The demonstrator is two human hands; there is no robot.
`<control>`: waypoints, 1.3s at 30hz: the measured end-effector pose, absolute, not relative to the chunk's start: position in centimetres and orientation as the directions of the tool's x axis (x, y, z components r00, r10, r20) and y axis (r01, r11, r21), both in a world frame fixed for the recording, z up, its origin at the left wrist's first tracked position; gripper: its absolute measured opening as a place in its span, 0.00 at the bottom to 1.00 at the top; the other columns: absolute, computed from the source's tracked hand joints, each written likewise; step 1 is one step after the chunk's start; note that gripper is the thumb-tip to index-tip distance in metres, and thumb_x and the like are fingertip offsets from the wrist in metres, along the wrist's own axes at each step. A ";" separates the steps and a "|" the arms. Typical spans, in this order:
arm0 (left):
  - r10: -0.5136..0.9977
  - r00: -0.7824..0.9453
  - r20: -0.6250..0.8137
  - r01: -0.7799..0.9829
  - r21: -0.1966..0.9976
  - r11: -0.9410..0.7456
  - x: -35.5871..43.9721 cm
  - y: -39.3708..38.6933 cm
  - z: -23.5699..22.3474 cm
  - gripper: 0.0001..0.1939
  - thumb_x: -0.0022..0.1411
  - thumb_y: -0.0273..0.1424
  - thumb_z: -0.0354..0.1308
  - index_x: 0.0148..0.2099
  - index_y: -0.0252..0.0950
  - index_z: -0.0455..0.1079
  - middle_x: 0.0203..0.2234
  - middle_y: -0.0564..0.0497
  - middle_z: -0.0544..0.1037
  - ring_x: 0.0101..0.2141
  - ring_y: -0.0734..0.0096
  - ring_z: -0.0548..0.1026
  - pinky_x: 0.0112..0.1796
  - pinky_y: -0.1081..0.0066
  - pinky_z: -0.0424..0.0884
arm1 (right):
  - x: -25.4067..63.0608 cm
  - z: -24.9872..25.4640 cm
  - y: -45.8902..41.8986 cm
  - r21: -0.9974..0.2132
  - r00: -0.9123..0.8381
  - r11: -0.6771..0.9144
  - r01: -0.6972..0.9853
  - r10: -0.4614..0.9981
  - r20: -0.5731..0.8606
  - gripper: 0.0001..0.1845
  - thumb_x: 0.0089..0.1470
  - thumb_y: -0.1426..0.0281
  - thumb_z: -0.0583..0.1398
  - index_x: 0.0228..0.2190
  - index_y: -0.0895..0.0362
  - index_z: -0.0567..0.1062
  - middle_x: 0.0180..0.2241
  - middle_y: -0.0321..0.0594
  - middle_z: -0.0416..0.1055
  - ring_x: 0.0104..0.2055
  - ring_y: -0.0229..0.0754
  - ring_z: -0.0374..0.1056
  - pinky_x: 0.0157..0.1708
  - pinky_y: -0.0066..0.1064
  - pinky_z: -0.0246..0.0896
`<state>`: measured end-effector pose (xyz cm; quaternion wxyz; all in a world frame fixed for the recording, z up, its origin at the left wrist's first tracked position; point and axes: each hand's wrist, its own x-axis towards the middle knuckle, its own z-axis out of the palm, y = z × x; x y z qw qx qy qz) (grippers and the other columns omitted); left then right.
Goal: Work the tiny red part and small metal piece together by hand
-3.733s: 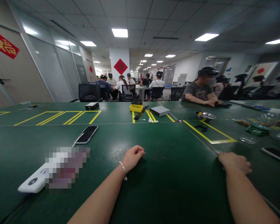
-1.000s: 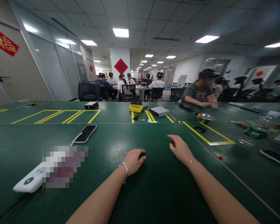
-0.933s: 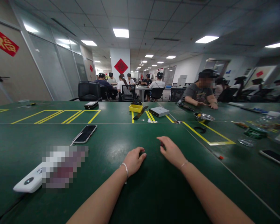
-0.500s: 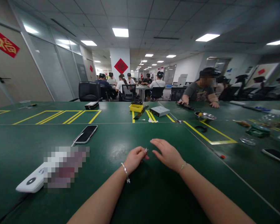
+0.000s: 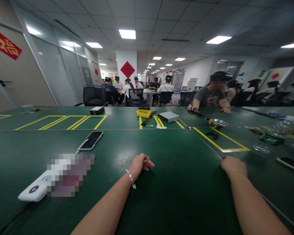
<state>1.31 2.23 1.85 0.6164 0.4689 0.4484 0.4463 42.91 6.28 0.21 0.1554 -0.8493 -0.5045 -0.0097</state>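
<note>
My left hand [image 5: 140, 164] rests on the green table [image 5: 176, 182] near its middle, fingers pinched on a tiny pink and silver piece [image 5: 146, 158]. My right hand [image 5: 233, 165] lies far to the right at the seam between two tabletops. Its fingers curl down onto the mat, and what is under them is hidden. A thin bracelet sits on my left wrist. A black phone [image 5: 90, 141] lies left of my left hand.
A white device [image 5: 33, 193] lies at the near left. At the far middle stand a yellow bin [image 5: 143, 113] and a grey box [image 5: 168, 116]. A metal bowl [image 5: 215, 122] and another phone [image 5: 289, 163] lie right. A person [image 5: 210, 96] sits across; others sit farther back.
My right hand came over to my left hand, then swung back right to the seam where a small red piece lay. My left hand now pinches a tiny piece.
</note>
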 end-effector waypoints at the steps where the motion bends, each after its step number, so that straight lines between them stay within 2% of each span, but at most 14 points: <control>1: 0.973 0.185 -0.135 -0.133 0.978 0.161 1.3 2.2 1.9 0.14 0.50 0.35 0.41 0.18 0.34 0.57 0.19 0.45 0.75 0.22 0.71 0.71 0.20 0.76 0.61 | 42.7 0.4 6.3 -0.201 0.526 -0.497 0.844 0.840 0.132 0.13 0.40 0.72 0.50 0.26 0.62 0.73 0.31 0.56 0.68 0.37 0.55 0.64 0.32 0.44 0.57; 4: 0.980 0.153 -0.126 -0.160 0.976 0.150 1.2 2.2 2.0 0.16 0.53 0.37 0.41 0.18 0.34 0.56 0.22 0.44 0.75 0.25 0.71 0.72 0.22 0.76 0.62 | 41.9 1.2 6.1 -0.109 0.564 -0.556 0.824 0.823 0.070 0.13 0.40 0.73 0.50 0.25 0.63 0.74 0.32 0.56 0.68 0.36 0.53 0.64 0.31 0.39 0.59; 7: 0.984 0.125 -0.125 -0.228 0.962 0.151 1.2 2.3 1.8 0.16 0.54 0.39 0.42 0.22 0.33 0.58 0.25 0.44 0.75 0.28 0.70 0.73 0.24 0.76 0.63 | 41.4 1.8 6.0 -0.172 0.554 -0.535 0.827 0.828 0.087 0.14 0.40 0.74 0.51 0.28 0.61 0.74 0.33 0.54 0.69 0.35 0.52 0.65 0.31 0.40 0.59; 10: 0.986 0.107 -0.124 -0.261 0.954 0.149 1.2 2.5 1.8 0.16 0.55 0.38 0.44 0.28 0.31 0.63 0.28 0.43 0.75 0.28 0.72 0.73 0.25 0.76 0.64 | 40.0 2.1 6.4 -0.365 0.508 -0.430 0.826 0.849 0.148 0.15 0.41 0.73 0.51 0.32 0.57 0.73 0.34 0.48 0.69 0.36 0.50 0.65 0.33 0.40 0.59; 13: 0.988 0.112 -0.102 -0.251 0.960 0.127 1.2 2.5 1.8 0.14 0.55 0.37 0.46 0.31 0.30 0.64 0.31 0.43 0.74 0.27 0.75 0.72 0.25 0.77 0.64 | 36.4 2.4 7.2 -0.675 0.441 -0.232 0.701 0.884 0.155 0.14 0.41 0.70 0.54 0.33 0.57 0.72 0.33 0.43 0.69 0.36 0.45 0.65 0.36 0.38 0.59; 15: 0.989 0.119 -0.092 -0.228 0.966 0.118 1.2 2.4 2.0 0.12 0.54 0.35 0.48 0.34 0.31 0.65 0.33 0.44 0.73 0.28 0.76 0.71 0.26 0.77 0.64 | 32.9 2.6 7.4 -0.897 0.364 -0.081 0.434 0.927 0.092 0.13 0.40 0.71 0.55 0.32 0.57 0.71 0.33 0.42 0.69 0.37 0.42 0.65 0.38 0.35 0.60; 17: 0.988 0.128 -0.091 -0.195 0.974 0.115 1.2 2.2 2.2 0.11 0.53 0.34 0.50 0.35 0.31 0.65 0.33 0.45 0.73 0.28 0.76 0.71 0.26 0.78 0.64 | 29.1 2.9 7.2 -0.996 0.202 -0.030 0.083 0.979 -0.012 0.11 0.41 0.75 0.55 0.32 0.58 0.70 0.35 0.42 0.69 0.37 0.38 0.65 0.40 0.31 0.61; 18: 0.987 0.134 -0.090 -0.179 0.977 0.113 1.2 2.2 2.2 0.10 0.53 0.33 0.51 0.35 0.32 0.65 0.33 0.45 0.73 0.29 0.76 0.71 0.27 0.78 0.64 | 27.2 3.1 6.9 -0.996 0.086 -0.072 -0.059 0.993 -0.077 0.11 0.41 0.76 0.55 0.32 0.59 0.69 0.36 0.42 0.69 0.37 0.36 0.65 0.40 0.28 0.61; 20: 0.985 0.153 -0.079 -0.151 0.983 0.103 1.2 2.1 2.3 0.09 0.52 0.32 0.52 0.36 0.32 0.65 0.33 0.45 0.74 0.29 0.76 0.71 0.28 0.77 0.64 | 23.9 3.5 5.8 -0.950 -0.159 -0.229 -0.213 0.967 -0.198 0.12 0.41 0.79 0.55 0.33 0.61 0.69 0.35 0.43 0.69 0.36 0.34 0.66 0.41 0.26 0.60; 22: 0.983 0.174 -0.060 -0.136 0.987 0.084 1.2 2.0 2.3 0.09 0.51 0.31 0.53 0.36 0.32 0.65 0.33 0.46 0.74 0.30 0.76 0.71 0.28 0.77 0.64 | 21.5 3.8 4.6 -0.895 -0.333 -0.369 -0.252 0.901 -0.278 0.13 0.42 0.81 0.55 0.34 0.62 0.68 0.34 0.43 0.69 0.35 0.32 0.66 0.42 0.24 0.60; 24: 0.981 0.190 -0.036 -0.127 0.990 0.061 1.2 2.0 2.2 0.09 0.50 0.30 0.54 0.36 0.32 0.64 0.33 0.46 0.73 0.30 0.76 0.70 0.29 0.77 0.63 | 20.0 3.9 3.6 -0.853 -0.421 -0.448 -0.269 0.851 -0.314 0.13 0.43 0.81 0.54 0.35 0.64 0.68 0.33 0.44 0.69 0.35 0.33 0.67 0.42 0.25 0.60; 28: 0.980 0.200 0.007 -0.136 0.990 0.021 1.3 2.1 2.0 0.10 0.46 0.26 0.56 0.34 0.33 0.64 0.30 0.49 0.73 0.28 0.77 0.70 0.28 0.77 0.63 | 18.9 3.8 2.6 -0.817 -0.490 -0.507 -0.274 0.805 -0.335 0.14 0.43 0.83 0.53 0.35 0.65 0.68 0.33 0.43 0.70 0.36 0.34 0.67 0.44 0.26 0.58; 32: 0.980 0.196 0.019 -0.142 0.990 0.010 1.4 2.2 1.7 0.11 0.43 0.24 0.57 0.33 0.32 0.64 0.26 0.51 0.72 0.26 0.78 0.68 0.28 0.77 0.62 | 18.6 3.6 2.5 -0.833 -0.443 -0.472 -0.290 0.837 -0.321 0.16 0.40 0.87 0.52 0.34 0.64 0.68 0.31 0.41 0.70 0.35 0.33 0.67 0.42 0.23 0.59; 39: 0.982 0.186 -0.005 -0.086 0.996 0.022 1.3 2.2 1.8 0.09 0.50 0.33 0.53 0.33 0.33 0.65 0.27 0.50 0.72 0.29 0.75 0.69 0.28 0.76 0.62 | 18.4 2.7 2.7 -0.830 -0.463 -0.483 -0.278 0.825 -0.325 0.10 0.42 0.80 0.57 0.31 0.64 0.69 0.27 0.40 0.69 0.29 0.30 0.67 0.33 0.20 0.61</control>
